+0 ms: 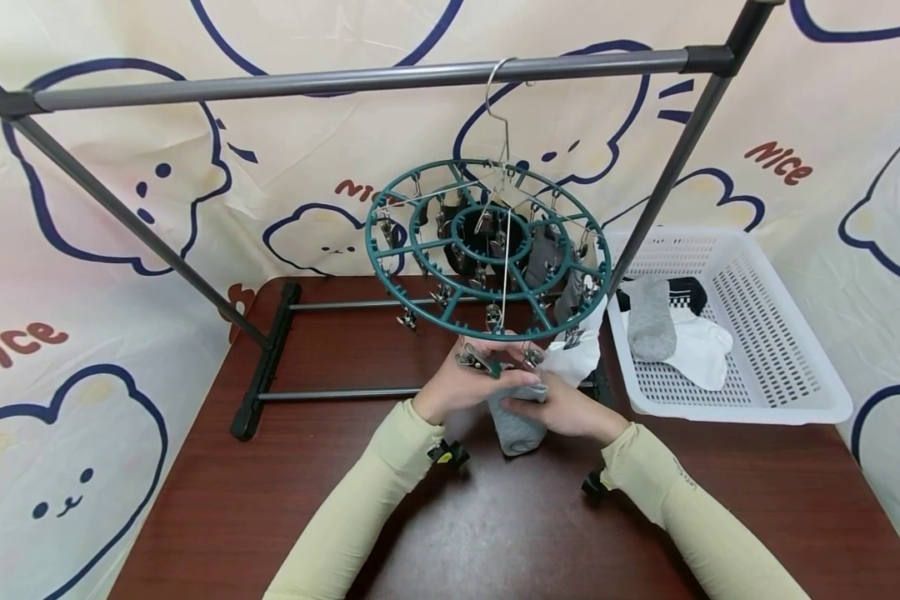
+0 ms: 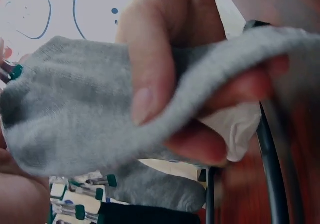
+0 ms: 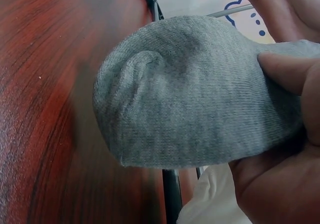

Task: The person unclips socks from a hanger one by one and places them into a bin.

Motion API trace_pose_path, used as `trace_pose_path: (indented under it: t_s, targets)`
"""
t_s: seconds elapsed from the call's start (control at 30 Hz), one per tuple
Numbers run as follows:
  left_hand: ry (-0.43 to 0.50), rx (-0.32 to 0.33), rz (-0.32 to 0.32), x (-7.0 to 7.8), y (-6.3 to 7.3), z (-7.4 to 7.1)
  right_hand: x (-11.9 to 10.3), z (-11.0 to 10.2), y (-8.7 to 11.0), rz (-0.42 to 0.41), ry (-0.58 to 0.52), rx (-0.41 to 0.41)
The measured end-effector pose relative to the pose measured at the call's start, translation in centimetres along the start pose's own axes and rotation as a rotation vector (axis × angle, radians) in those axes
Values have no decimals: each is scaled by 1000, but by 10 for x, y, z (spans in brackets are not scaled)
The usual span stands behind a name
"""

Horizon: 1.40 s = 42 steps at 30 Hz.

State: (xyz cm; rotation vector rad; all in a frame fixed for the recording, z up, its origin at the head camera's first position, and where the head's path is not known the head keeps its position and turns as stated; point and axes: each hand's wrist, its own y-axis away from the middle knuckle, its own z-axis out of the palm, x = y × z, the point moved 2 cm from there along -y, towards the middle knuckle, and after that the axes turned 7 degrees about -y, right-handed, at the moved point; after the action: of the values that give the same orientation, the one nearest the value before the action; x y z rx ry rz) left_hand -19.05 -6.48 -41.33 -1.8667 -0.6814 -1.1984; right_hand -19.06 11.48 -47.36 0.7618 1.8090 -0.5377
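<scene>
A grey sock (image 1: 519,429) hangs toe down over the table, below the front rim of a round teal clip hanger (image 1: 450,317). My right hand (image 1: 570,408) pinches the sock, thumb on one face and fingers on the other, as the right wrist view shows. At the sock's upper end my left hand (image 1: 465,379) grips the cuff, partly hidden in the left wrist view. One metal clip with green tips (image 1: 480,361) lies across the left hand, and another clip (image 1: 532,357) hangs by its fingertips. The sock's toe (image 3: 135,98) is rounded and slightly creased.
A dark metal rack (image 1: 360,77) carries the hanger by its hook. White and grey socks (image 1: 573,354) hang on the hanger's right side, with darker ones near its centre. To the right, a white basket (image 1: 795,367) holds several socks on the brown table (image 1: 307,500).
</scene>
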Motion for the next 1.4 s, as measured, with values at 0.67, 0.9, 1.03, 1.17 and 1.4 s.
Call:
trace_pose_path:
  t_s: [0.67,0.9,1.03,1.17,1.4]
  targets:
    - [106,11,-92,-2,0,1,2,1,1,-7,2,-10]
    - [192,-11,-37,1,-1,4,1,0,1,16,19,0]
    - [210,4,-3,4,-2,7,2,0,2,31,11,9]
    - [189,26,27,4,-2,9,2,0,2,14,8,8]
    - [69,-48,32,3,-2,1,2,-2,0,-8,36,-25]
